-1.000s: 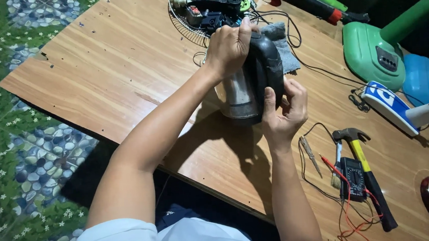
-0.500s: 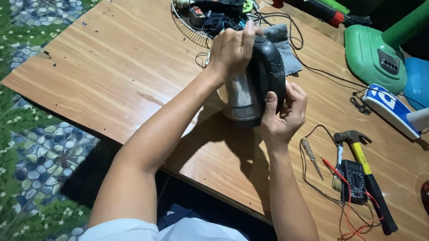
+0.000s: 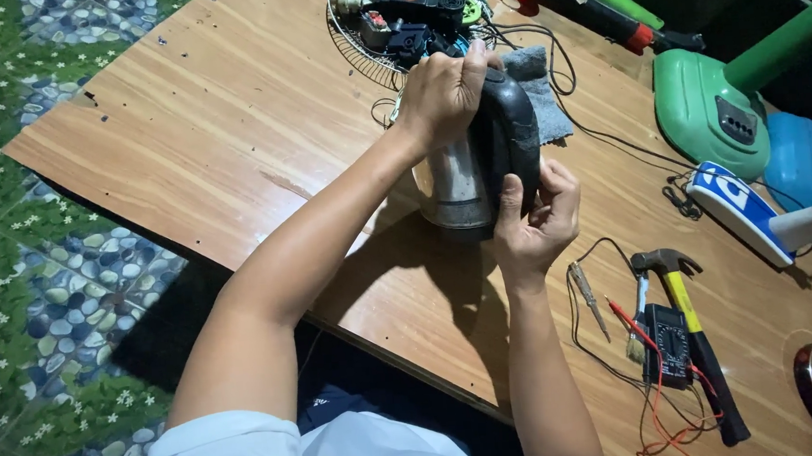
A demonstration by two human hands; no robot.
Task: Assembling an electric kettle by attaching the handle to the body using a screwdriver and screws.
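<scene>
Steel kettle (image 3: 464,182) | left hand (image 3: 444,89) grips top | right hand (image 3: 533,225) grips handle

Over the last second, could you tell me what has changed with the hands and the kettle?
Very little. The right hand shifted slightly on the black handle side of the kettle, its thumb now pressed up against it. The left hand stays clamped over the top. The kettle itself has not visibly moved on the wooden table, and the hammer and multimeter lie where they were.

Kettle (image 3: 464,182): shiny steel body, matt black plastic handle. Table (image 3: 231,126): smooth wood-grain. Cloth (image 3: 539,98): grey, rough.
</scene>
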